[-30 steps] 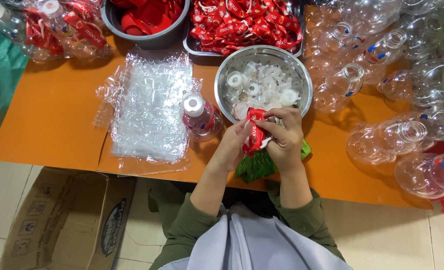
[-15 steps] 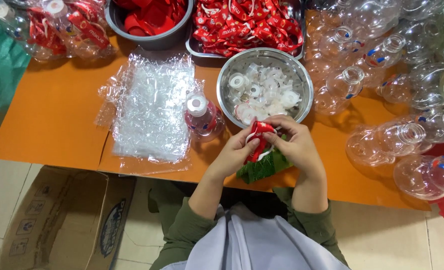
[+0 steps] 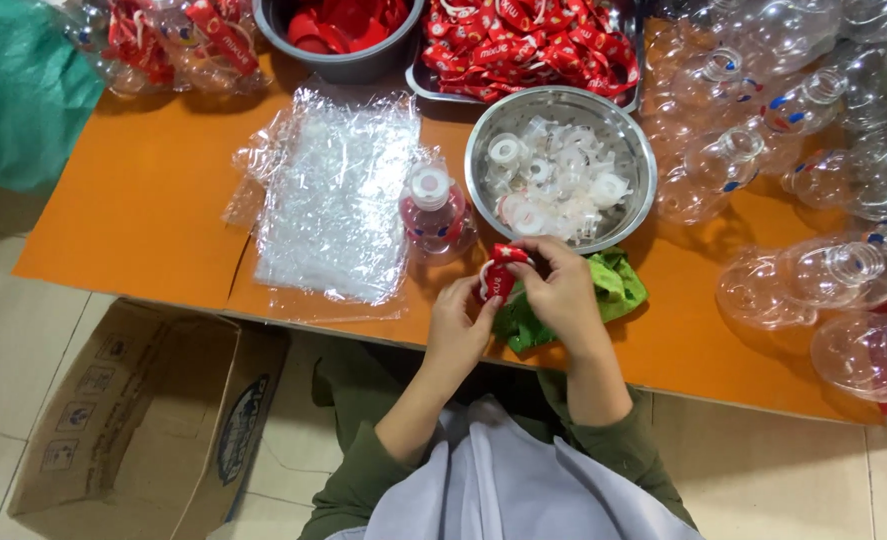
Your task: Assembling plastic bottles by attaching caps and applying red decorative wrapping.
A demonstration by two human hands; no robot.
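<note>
Both hands pinched a small red label sleeve (image 3: 496, 277) over the orange worktop (image 3: 143, 220) edge — left hand (image 3: 460, 325) from below, right hand (image 3: 561, 292) from above. Green cloth (image 3: 618, 285) partly hidden beneath. Sleeve's shape was hard to read — fingers covered most.

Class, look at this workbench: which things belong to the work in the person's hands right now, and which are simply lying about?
In use:
left hand
right hand
red label, held by both hands
small capped bottle, just beside them

Lying about:
green cloth
steel bowl of white rings
clear plastic bags
empty clear bottles
cardboard box
</note>
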